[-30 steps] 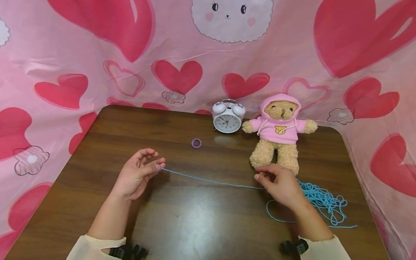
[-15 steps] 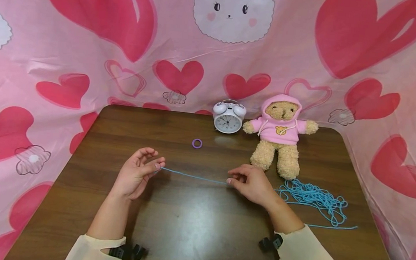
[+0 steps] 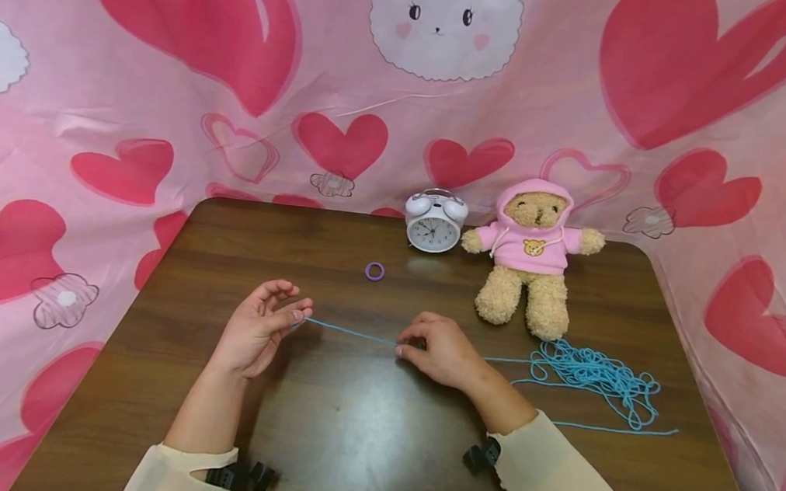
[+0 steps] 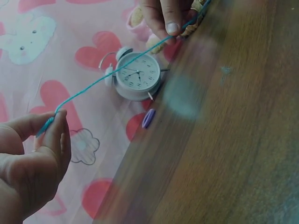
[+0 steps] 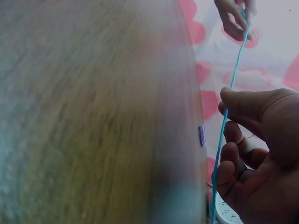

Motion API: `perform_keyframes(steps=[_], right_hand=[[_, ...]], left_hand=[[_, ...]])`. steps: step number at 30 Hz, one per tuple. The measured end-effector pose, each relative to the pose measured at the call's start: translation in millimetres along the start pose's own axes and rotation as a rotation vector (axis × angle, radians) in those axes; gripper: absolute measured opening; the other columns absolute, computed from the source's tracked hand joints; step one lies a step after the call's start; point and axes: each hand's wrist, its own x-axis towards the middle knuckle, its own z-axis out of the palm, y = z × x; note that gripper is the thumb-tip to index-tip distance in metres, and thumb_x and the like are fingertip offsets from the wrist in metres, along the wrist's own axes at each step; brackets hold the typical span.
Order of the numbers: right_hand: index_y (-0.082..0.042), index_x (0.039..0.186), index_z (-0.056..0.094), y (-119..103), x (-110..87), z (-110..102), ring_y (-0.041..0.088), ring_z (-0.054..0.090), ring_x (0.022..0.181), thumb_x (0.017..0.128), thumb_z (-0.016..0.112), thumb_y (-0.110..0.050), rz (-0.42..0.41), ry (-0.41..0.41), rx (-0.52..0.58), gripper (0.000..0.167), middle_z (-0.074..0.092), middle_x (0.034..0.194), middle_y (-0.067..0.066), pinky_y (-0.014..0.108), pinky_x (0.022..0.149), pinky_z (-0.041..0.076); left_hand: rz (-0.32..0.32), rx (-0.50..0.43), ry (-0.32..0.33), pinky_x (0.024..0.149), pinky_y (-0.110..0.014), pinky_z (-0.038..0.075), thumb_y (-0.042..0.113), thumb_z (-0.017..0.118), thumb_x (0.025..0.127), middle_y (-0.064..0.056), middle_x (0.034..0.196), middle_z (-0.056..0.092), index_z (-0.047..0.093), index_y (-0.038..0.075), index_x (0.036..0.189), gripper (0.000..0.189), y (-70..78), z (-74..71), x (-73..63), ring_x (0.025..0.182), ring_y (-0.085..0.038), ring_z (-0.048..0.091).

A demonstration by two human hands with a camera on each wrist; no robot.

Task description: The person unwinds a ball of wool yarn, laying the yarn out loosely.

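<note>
My left hand [image 3: 261, 331] pinches the end of a blue cord [image 3: 350, 331] between thumb and forefinger; in the left wrist view a short tail of cord [image 4: 45, 126] shows at the fingertips. Some way to the right, my right hand [image 3: 441, 351] pinches the same cord between thumb and index finger, its other fingers curled near the strand, as the right wrist view shows. Between the hands the cord runs straight above the table. Beyond the right hand it trails to a loose tangled heap of cord [image 3: 595, 379] on the table's right side.
A purple ring [image 3: 374, 272] lies on the brown wooden table [image 3: 347, 444] beyond the hands. At the back stand a white alarm clock [image 3: 433, 232] and a teddy bear [image 3: 531, 250] in a pink hoodie. A pink heart-patterned cloth [image 3: 353, 63] hangs behind.
My right hand has moved left along the cord toward the left hand, shortening the stretch between them. More cord now shows trailing from the heap. The left hand has stayed in place.
</note>
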Motion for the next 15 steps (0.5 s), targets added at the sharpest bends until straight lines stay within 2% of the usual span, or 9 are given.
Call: perform_keyframes(steps=[5,9,12,15], right_hand=[[-0.015,0.095,0.080,-0.2,-1.5,-5.0,0.013,0.066,0.089,0.091,0.080,-0.020,-0.014,0.025,-0.011,0.006,0.067,0.092,-0.007,0.035,0.085,0.054],[-0.015,0.093,0.078,-0.7,-3.2,-13.4,0.012,0.065,0.088,0.092,0.078,-0.020,0.018,0.049,0.008,0.005,0.066,0.093,-0.008,0.034,0.083,0.054],[-0.014,0.092,0.078,-0.5,-3.4,-20.0,0.011,0.063,0.085,0.092,0.078,-0.019,0.033,0.078,0.026,0.005,0.066,0.092,-0.008,0.032,0.078,0.053],[-0.013,0.090,0.077,0.0,-2.9,-26.4,0.011,0.061,0.081,0.093,0.077,-0.017,0.036,0.111,0.034,0.005,0.065,0.091,-0.006,0.030,0.074,0.052]], left_hand=[[-0.007,0.005,-0.001,0.098,-0.034,0.056,-0.020,0.060,0.094,-0.007,0.121,0.050,0.047,0.006,0.126,0.043,-0.2,-1.0,0.5,0.112,-0.025,0.070],[-0.016,0.012,-0.015,0.098,-0.035,0.056,-0.022,0.059,0.093,-0.008,0.122,0.049,0.047,0.006,0.126,0.045,-0.5,-2.1,0.9,0.113,-0.026,0.070],[-0.032,0.024,-0.052,0.098,-0.037,0.056,-0.023,0.059,0.092,-0.009,0.124,0.048,0.046,0.006,0.127,0.047,-1.0,-3.2,0.4,0.113,-0.025,0.070],[-0.058,0.077,-0.130,0.097,-0.039,0.056,-0.022,0.061,0.092,-0.011,0.128,0.046,0.044,0.005,0.130,0.049,-2.7,-4.3,-0.4,0.117,-0.026,0.069]])
